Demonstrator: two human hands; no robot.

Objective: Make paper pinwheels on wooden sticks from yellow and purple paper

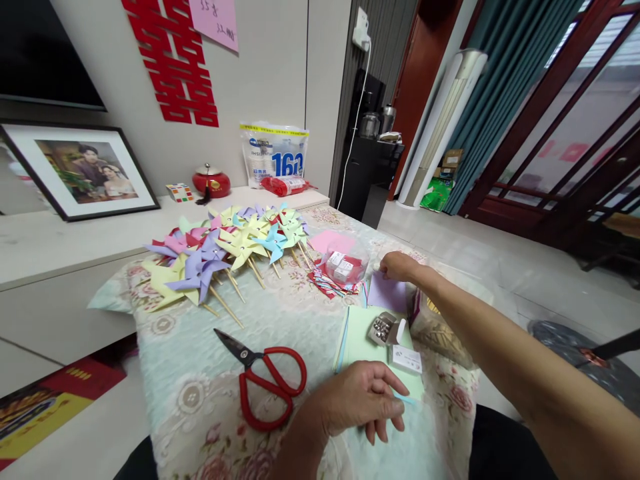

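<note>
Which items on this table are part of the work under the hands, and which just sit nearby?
In use: right hand at purple paper; left hand on green paper; scissors; pin box; pinwheels.
Nearby: framed photo; red jar; cup pack.

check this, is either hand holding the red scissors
No, the red scissors lie alone on the cloth, left of the left hand.

left hand [363, 397] rests with fingers curled; right hand [397, 265] reaches far forward.
</note>
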